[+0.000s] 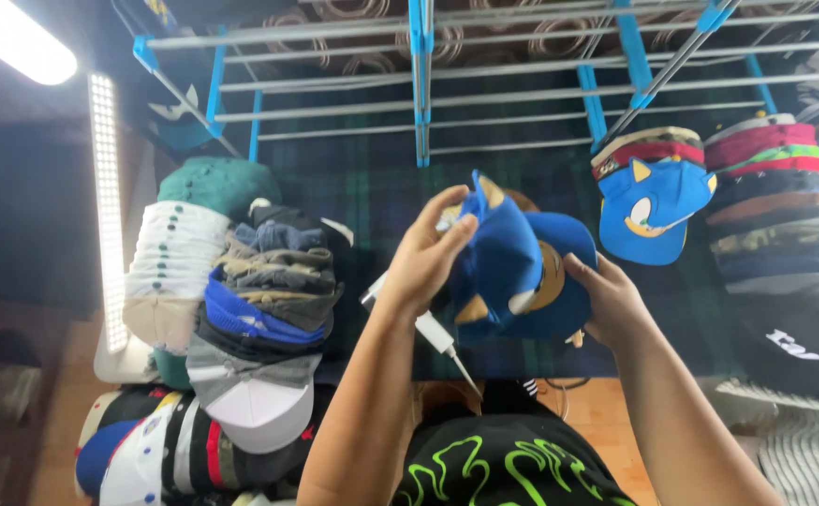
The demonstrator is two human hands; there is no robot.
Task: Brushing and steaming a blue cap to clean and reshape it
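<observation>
We see a dark plaid-covered counter [372, 187] carrying stacks of caps [269, 309] at left and another cap stack [784, 215] at right.

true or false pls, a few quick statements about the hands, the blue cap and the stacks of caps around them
1. Both hands hold the blue cap. True: the left hand grips its left side, the right hand its right.
2. The blue cap lies flat on the floor. False: it is held up in the air.
3. A stack of caps stands to the left of the hands. True.
4. The light bar at the left is switched off. False: it glows white.
5. The rack behind has red joints. False: blue.
</observation>
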